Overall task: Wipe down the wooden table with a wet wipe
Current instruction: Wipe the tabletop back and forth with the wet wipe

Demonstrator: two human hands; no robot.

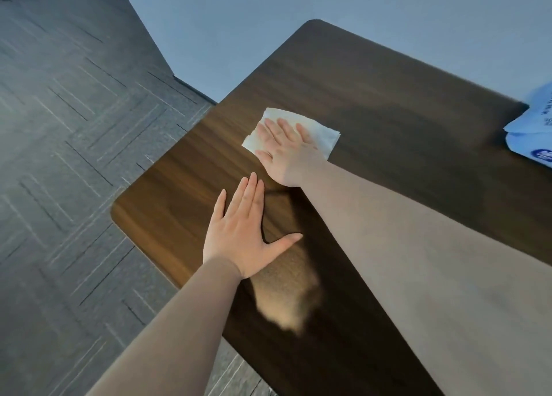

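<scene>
A dark wooden table (388,102) fills the middle and right of the view. A white wet wipe (321,135) lies spread flat on it toward the left part of the top. My right hand (286,153) presses palm-down on the wipe with fingers stretched out, covering its near half. My left hand (242,231) rests flat on the bare wood closer to me, fingers together, thumb spread, holding nothing. A pale glare patch shows on the wood below my left wrist.
A blue pack of wipes (534,132) sits at the table's right edge, partly cut off. Grey patterned carpet (68,144) lies to the left, past the table's rounded corners. A plain grey-blue wall (239,22) stands behind.
</scene>
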